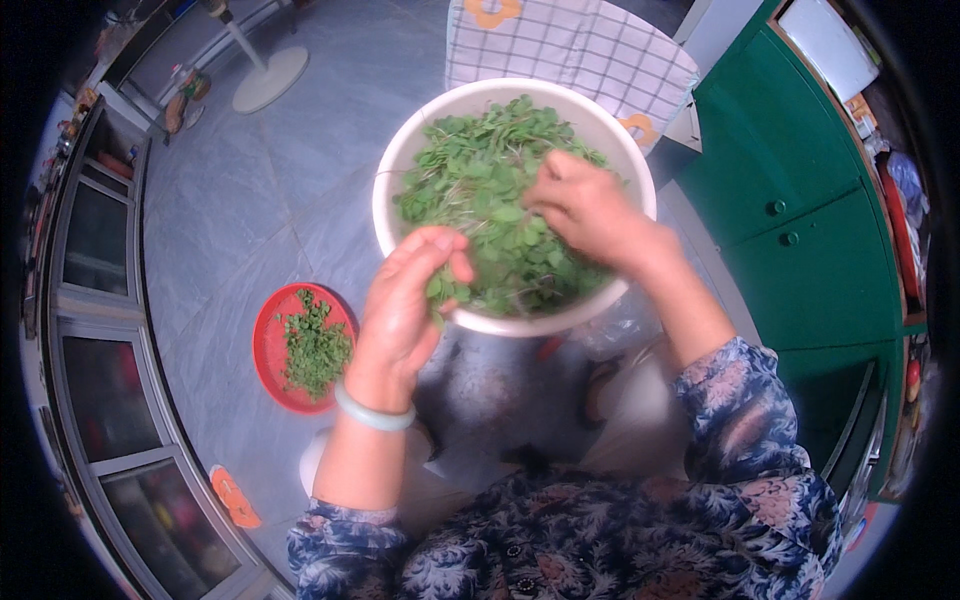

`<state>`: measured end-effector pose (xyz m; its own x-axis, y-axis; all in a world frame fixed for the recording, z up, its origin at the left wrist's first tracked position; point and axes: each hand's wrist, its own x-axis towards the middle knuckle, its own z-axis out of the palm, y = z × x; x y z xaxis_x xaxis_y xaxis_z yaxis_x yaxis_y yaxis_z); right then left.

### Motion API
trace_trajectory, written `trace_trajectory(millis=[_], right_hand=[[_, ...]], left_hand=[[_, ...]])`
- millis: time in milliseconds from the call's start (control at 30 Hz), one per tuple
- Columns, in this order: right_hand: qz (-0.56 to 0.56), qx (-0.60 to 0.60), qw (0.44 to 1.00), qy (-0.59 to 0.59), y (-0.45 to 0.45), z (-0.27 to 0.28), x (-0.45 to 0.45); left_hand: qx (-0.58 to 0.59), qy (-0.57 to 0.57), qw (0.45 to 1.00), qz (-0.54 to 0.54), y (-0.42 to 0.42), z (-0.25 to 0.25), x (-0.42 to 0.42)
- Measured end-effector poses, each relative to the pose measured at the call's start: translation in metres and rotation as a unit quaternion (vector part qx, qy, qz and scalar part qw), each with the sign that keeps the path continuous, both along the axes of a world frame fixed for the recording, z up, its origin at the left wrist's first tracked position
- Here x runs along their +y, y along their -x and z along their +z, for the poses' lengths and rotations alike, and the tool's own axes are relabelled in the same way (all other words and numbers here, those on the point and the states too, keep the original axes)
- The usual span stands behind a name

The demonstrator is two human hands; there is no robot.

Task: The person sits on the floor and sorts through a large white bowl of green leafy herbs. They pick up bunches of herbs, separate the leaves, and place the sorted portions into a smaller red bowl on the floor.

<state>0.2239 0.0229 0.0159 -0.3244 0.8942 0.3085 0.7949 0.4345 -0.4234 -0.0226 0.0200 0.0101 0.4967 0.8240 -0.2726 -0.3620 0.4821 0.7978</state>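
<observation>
A large white basin (388,225) in front of me is filled with leafy green sprouts (487,180) on thin pale stems. At the basin's near left rim, my left hand (409,289) is closed around a small bunch of sprouts (448,289), whose leaves poke out below the fingers. My right hand (589,210) reaches over the right side of the basin with its fingertips pinched together in the sprouts. Motion blurs it, and whether it grips any stems is hidden. On the floor to the left, a round red tray (268,352) carries a smaller heap of greens (315,349).
A checked cloth (570,45) drapes over something behind the basin. Green cabinets (802,180) stand at right, glass-fronted cabinets (105,247) at left. A white round stand base (270,79) rests on the grey tiled floor (217,187). An orange item (234,496) lies by the left cabinets.
</observation>
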Motion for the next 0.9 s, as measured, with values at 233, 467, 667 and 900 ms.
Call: trace_trajectory(millis=[233,467,667,900], right_hand=[[0.001,0.046,0.998,-0.03,-0.014,0.032,-0.015],[0.038,0.169,0.982,0.075,-0.019,0.028,-0.018],[0.103,0.126,0.986,-0.033,0.005,0.028,-0.027],[0.097,0.076,0.985,-0.12,0.023,0.025,-0.03]], left_hand=[[-0.025,-0.001,0.999,0.041,-0.006,0.0,-0.001],[-0.031,0.011,0.999,0.04,-0.013,-0.001,0.003],[0.026,-0.041,0.999,0.01,-0.014,-0.007,0.003],[0.002,-0.05,0.995,-0.082,-0.022,-0.001,-0.007]])
